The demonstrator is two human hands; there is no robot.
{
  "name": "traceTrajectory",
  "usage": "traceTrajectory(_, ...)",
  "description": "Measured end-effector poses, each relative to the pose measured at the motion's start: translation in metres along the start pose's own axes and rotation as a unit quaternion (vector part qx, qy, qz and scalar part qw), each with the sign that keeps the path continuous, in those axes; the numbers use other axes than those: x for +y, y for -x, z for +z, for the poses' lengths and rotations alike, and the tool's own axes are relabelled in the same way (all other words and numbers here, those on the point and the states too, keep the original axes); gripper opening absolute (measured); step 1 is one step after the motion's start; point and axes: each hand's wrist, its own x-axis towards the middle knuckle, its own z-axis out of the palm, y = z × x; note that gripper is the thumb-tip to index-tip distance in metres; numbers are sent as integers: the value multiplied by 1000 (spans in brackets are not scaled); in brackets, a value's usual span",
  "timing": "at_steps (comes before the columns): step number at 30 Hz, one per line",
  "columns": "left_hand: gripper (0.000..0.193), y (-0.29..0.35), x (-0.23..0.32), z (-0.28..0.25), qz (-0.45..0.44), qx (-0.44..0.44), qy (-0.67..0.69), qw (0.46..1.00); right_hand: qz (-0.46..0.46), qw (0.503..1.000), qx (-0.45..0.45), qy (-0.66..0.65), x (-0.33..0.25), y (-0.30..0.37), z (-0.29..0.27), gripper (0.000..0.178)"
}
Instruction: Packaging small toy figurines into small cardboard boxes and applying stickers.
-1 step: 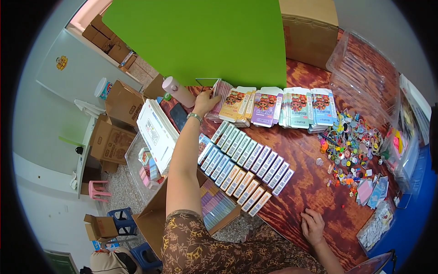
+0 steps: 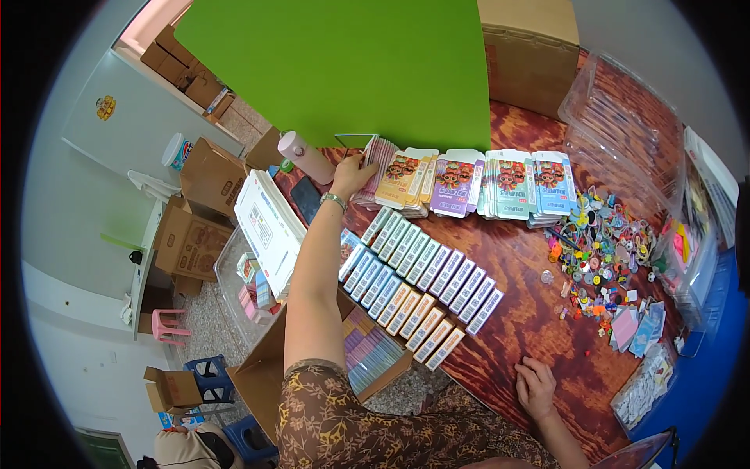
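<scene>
My left hand (image 2: 353, 175) reaches across to the far edge of the table. Its fingers are closed on the left side of a stack of flat pink cartons (image 2: 380, 160); how many it grips is hidden. To the right stand stacks of flat yellow cartons (image 2: 400, 178), purple cartons (image 2: 453, 186), green cartons (image 2: 509, 184) and blue cartons (image 2: 552, 186). Nearer me, two rows of small filled boxes (image 2: 422, 262) stand on edge. My right hand (image 2: 536, 388) rests on the table's near side, fingers loosely bent and apart, holding nothing.
A pale pink bottle (image 2: 306, 158) and a dark phone (image 2: 305, 198) are beside my left forearm. White sheets (image 2: 269, 234) lie left of it. An open cardboard box (image 2: 262, 367) of small boxes stands below. Small colourful trinkets (image 2: 605, 250) cover the right side. A green panel (image 2: 336, 70) rises behind.
</scene>
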Motion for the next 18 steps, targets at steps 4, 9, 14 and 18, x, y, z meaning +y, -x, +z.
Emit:
traceTrajectory(4, 50, -3, -3, 4, 28, 16, -24, 999, -2, 1000, 3, -1, -1, 0, -1, 27)
traceTrajectory(9, 36, -7, -4, 9, 89, 42, -75, 992, -6, 1000, 9, -3, 0, -1, 0, 26)
traceTrajectory(14, 74, -9, 1, 4, 122, 9, -130, 984, -4, 1000, 8, -2, 0, -4, 2, 26)
traceTrajectory(18, 86, -6, 18, -8, 114, 7, -209, 971, -5, 1000, 14, -3, 0, -5, 1, 27)
